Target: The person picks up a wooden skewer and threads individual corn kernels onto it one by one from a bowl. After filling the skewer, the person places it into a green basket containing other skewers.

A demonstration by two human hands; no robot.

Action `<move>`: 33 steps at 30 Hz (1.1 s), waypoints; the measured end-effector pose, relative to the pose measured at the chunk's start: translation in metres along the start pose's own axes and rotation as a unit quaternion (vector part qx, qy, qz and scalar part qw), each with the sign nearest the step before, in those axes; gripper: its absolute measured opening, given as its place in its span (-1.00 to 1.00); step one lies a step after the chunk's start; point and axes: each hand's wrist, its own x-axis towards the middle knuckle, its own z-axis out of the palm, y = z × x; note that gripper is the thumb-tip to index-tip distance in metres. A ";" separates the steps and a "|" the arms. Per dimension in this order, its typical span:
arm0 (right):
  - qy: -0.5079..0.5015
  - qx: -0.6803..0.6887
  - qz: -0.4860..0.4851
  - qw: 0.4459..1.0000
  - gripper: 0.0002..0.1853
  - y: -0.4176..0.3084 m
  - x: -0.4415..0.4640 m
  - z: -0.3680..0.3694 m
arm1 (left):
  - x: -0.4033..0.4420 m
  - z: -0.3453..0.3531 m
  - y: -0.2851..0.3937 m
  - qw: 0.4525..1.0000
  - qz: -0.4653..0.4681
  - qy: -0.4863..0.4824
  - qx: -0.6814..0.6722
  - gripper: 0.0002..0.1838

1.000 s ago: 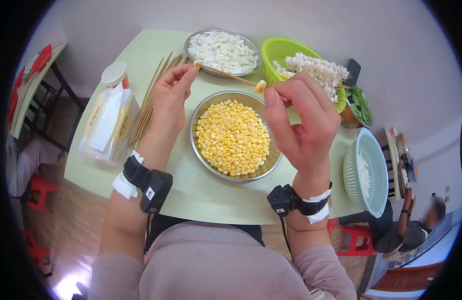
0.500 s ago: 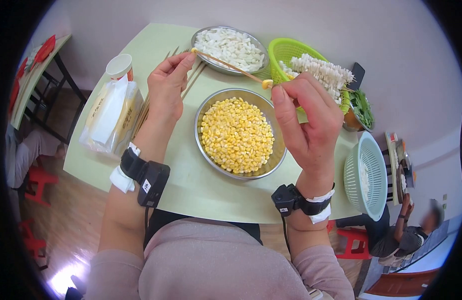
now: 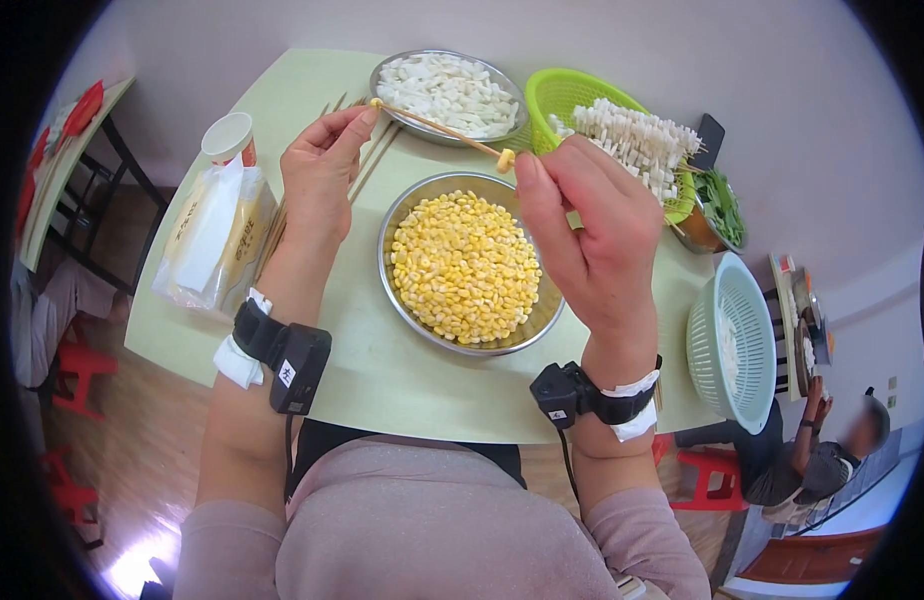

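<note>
A thin wooden skewer point(image 3: 442, 128) slants above the steel bowl point(image 3: 386, 270) of yellow corn kernels point(image 3: 467, 265). My left hand point(image 3: 320, 180) is closed, thumb and forefinger pinching a corn kernel point(image 3: 377, 103) at the skewer's left end. My right hand point(image 3: 607, 230) grips the skewer's other end between thumb and bent fingers. Right beside that thumb, more corn point(image 3: 505, 160) sits threaded on the stick; how many pieces I cannot tell. The skewer's far right end is hidden in my right hand.
Behind stand a steel dish of white chopped pieces point(image 3: 447, 95) and a green basket point(image 3: 557, 95) with loaded white skewers point(image 3: 632, 145). Bare sticks point(image 3: 374, 160), a tissue pack point(image 3: 217, 235) and a paper cup point(image 3: 229, 138) lie left; a pale blue colander point(image 3: 707, 340) right. A person point(image 3: 822, 455) sits farther right.
My right hand has shifted left, bringing the two hands slightly closer together. The corn beside my right thumb has moved left with it. The whole view has shifted a little.
</note>
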 end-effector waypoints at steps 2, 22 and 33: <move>-0.011 -0.006 -0.003 1.000 -0.83 0.000 0.000 -0.001 | -0.001 0.001 0.000 1.000 0.005 0.003 -0.004 -0.79; -0.012 -0.003 0.007 1.000 -0.84 0.005 -0.011 0.011 | 0.001 -0.008 -0.001 0.964 -0.151 -0.075 -0.207 -0.73; -0.045 -0.020 -0.018 0.999 -0.84 0.005 -0.013 0.015 | 0.002 -0.009 -0.004 0.943 -0.177 -0.085 -0.270 -0.70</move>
